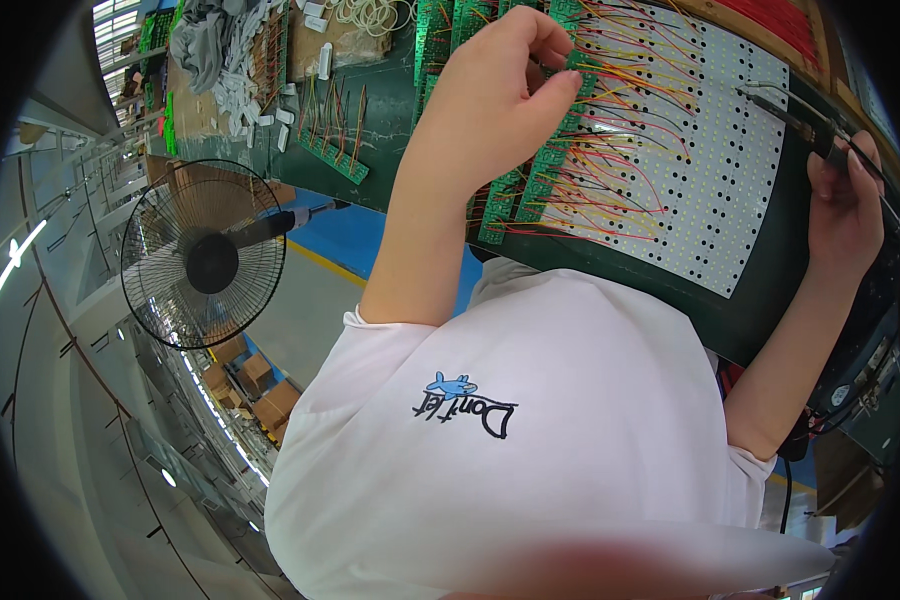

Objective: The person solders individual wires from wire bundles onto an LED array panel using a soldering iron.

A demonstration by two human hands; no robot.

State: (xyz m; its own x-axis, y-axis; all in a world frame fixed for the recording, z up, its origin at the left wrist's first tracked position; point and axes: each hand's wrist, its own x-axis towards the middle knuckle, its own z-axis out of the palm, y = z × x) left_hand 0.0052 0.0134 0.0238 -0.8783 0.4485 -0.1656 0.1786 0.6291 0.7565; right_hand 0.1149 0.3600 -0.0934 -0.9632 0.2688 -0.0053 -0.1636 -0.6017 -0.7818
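Note:
My left hand [500, 95] reaches over a row of narrow green circuit boards [545, 180], its fingers curled and its thumb against the edge of one board. Part of that board is hidden behind the fingers. Red, yellow and black wires [620, 150] fan out from the boards to the right. They lie across a white perforated panel [715, 200] with rows of small dots and black holes. At the right, my right hand [850, 205] grips a soldering iron [808, 130], its tip above the panel's right side. A thin curved metal tube [785, 90] runs beside the tip.
A separate green board with wires [332, 155] lies left of my left arm on the dark green table [380, 110]. Small white parts [255, 110] and pale looped cord [370, 15] are at the far left. A black fan [210, 260] stands beyond the table's left edge.

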